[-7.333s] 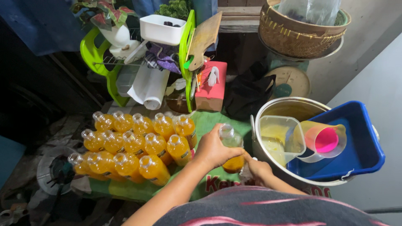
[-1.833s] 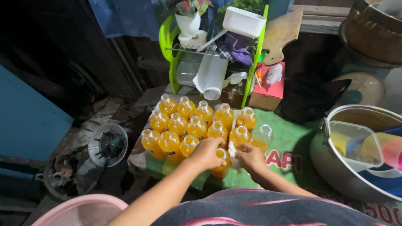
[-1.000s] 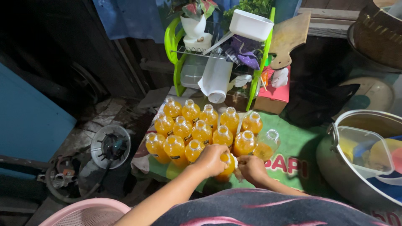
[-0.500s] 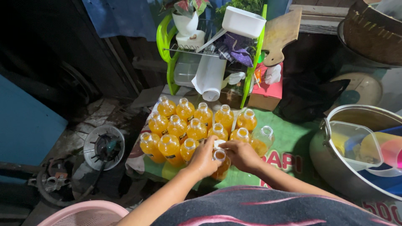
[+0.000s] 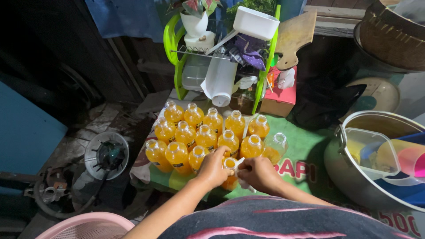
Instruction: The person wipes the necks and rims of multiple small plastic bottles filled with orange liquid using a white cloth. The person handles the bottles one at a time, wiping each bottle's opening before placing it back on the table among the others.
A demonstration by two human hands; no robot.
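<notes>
My left hand (image 5: 213, 167) wraps the neck of the front bottle (image 5: 229, 173), the one standing nearest me at the near edge of the cluster of orange bottles (image 5: 203, 135), and my grip is closed on it. My right hand (image 5: 260, 173) sits just right of that bottle's mouth, pinching a small white cloth or cap (image 5: 241, 170) against it; which of the two, I cannot tell. Half a second ago both hands were bunched over the mouth and hid it; now my right hand has drawn a little to the right and the mouth shows between my hands, open and rimmed white. Seconds back my left hand held an empty bottle beside the big metal pot (image 5: 354, 177); now the front bottle is full and standing with the cluster, so I judge the filling is done and I am at the wiping or capping.

The front bottle's lower body is hidden behind my hands. The clear bottle (image 5: 274, 148) right of the cluster looks only part full, tilted or leaning, hard to say. The pot is cut off at the right edge, the pink basin (image 5: 84, 225) left of my arm at the bottom edge. The green-covered bench (image 5: 305, 155) under the cluster runs beneath my shirt.
</notes>
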